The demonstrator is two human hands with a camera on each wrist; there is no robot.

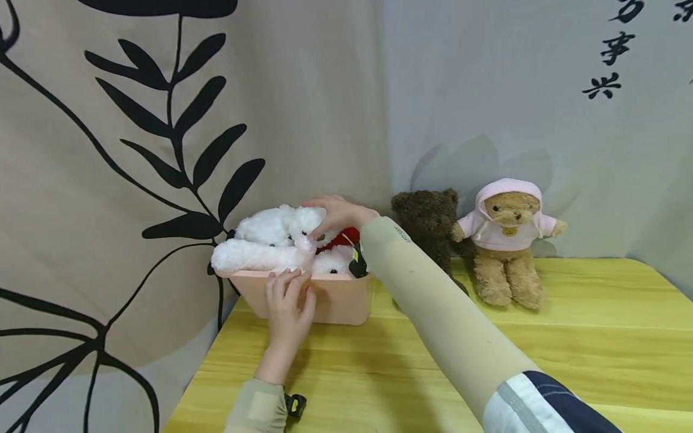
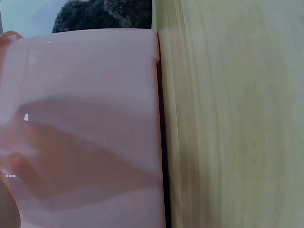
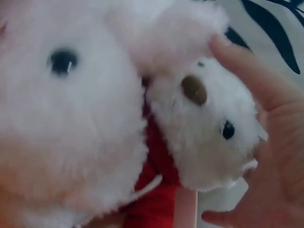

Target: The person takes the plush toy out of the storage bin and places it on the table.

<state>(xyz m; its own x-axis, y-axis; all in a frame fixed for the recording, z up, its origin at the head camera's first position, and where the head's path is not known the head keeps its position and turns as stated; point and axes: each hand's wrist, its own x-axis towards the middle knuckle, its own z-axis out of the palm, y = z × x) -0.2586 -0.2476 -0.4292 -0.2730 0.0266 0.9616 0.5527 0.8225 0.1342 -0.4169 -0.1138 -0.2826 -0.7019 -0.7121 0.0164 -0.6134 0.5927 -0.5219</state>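
A pink plastic bin [image 1: 338, 300] on the table is packed with fluffy plush toys. One is a white teddy bear [image 3: 213, 142] in red clothing, with a brown nose. My right hand [image 1: 341, 213] reaches over the bin from the right and holds this bear by the head, thumb and fingers spread around it. A pale pink plush toy [image 3: 90, 128] lies close beside it, one dark eye showing. My left hand [image 1: 289, 307] rests against the bin's front, its extended fingertips right at the rim below a long pinkish-white plush limb [image 1: 249, 255].
Right of the bin, a dark brown teddy bear [image 1: 425, 222] leans at the back, partly behind my right forearm. Beside it sits a light brown bear [image 1: 509, 240] in a pink hoodie. A patterned curtain [image 1: 325, 108] hangs behind the wooden table [image 1: 595, 337].
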